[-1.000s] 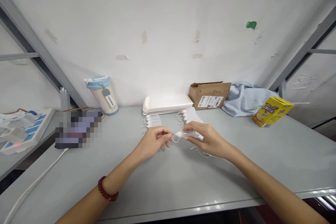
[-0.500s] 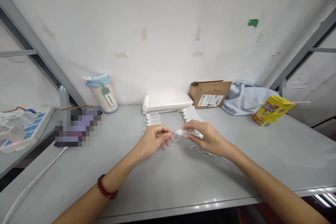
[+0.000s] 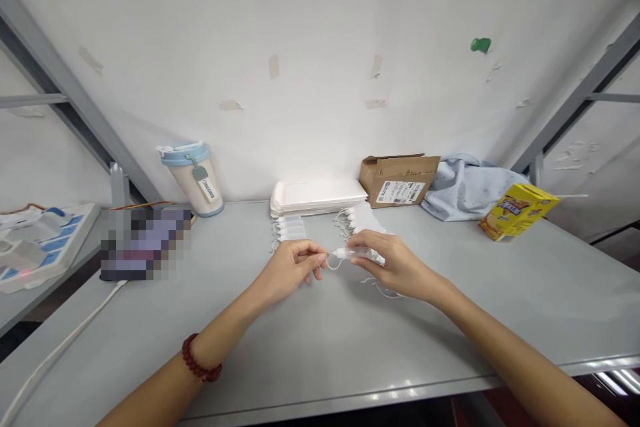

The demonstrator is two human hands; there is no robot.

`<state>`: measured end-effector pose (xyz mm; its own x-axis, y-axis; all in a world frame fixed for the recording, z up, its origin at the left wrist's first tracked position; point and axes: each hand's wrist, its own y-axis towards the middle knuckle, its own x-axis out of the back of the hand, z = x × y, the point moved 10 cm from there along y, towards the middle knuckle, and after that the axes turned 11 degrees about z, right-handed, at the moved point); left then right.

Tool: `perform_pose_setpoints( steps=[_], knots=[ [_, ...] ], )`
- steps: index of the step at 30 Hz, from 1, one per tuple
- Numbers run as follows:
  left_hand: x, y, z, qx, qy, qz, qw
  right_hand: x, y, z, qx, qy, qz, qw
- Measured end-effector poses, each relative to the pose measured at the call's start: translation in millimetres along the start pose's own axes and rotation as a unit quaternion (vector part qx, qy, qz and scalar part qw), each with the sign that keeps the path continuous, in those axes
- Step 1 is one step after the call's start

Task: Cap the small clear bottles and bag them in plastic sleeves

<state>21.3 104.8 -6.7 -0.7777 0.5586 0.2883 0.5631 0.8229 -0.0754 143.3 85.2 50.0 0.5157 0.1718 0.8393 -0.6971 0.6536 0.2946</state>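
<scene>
My right hand point(image 3: 393, 263) grips a small clear dropper bottle point(image 3: 359, 252) between thumb and fingers, its white nozzle end turned left. A thin white strap point(image 3: 334, 268) loops down from the nozzle end. My left hand point(image 3: 295, 263) is closed in a pinch at the bottle's tip; what thumb and forefinger hold there is too small to make out. Behind the left hand lies a row of similar clear bottles point(image 3: 292, 227), and a row of white-tipped ones point(image 3: 364, 217) lies behind the right hand. More white straps point(image 3: 383, 288) show below the right hand, partly hidden by it.
White trays point(image 3: 320, 195) lie stacked against the wall beside a cardboard box point(image 3: 400, 180). A light blue cloth point(image 3: 467, 187) and a yellow drink carton point(image 3: 519, 211) stand on the right. Leftward are a tumbler point(image 3: 195, 180), a blurred-out phone point(image 3: 147, 243) with a cable, and a power strip point(image 3: 50, 247).
Hardly anything differs. Both hands stay at the bottle's tip, and the whole view has shifted very slightly.
</scene>
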Motion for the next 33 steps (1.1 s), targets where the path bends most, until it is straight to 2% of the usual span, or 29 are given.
perform_pose_setpoints(
  steps=[10, 15, 22, 29, 33],
  knots=[
    [0.2, -5, -4, 0.006, 0.072, -0.035, 0.997, -17, -1, 12, 0.052, -0.094, -0.006, 0.994],
    [-3.6, -6, -6, 0.011, 0.061, -0.024, 0.998, -25, -5, 19, 0.072, -0.167, -0.025, 0.983],
    [-6.1, -6, -8, 0.014, 0.061, -0.012, 0.998, -29, -8, 23, 0.086, -0.216, -0.041, 0.972],
    [-7.8, -6, -9, 0.003, 0.049, -0.005, 0.999, -30, -10, 30, 0.098, -0.238, -0.05, 0.965],
    [-4.0, -5, -8, 0.015, 0.047, 0.0, 0.999, -26, -7, 26, 0.089, -0.201, -0.06, 0.974]
  ],
)
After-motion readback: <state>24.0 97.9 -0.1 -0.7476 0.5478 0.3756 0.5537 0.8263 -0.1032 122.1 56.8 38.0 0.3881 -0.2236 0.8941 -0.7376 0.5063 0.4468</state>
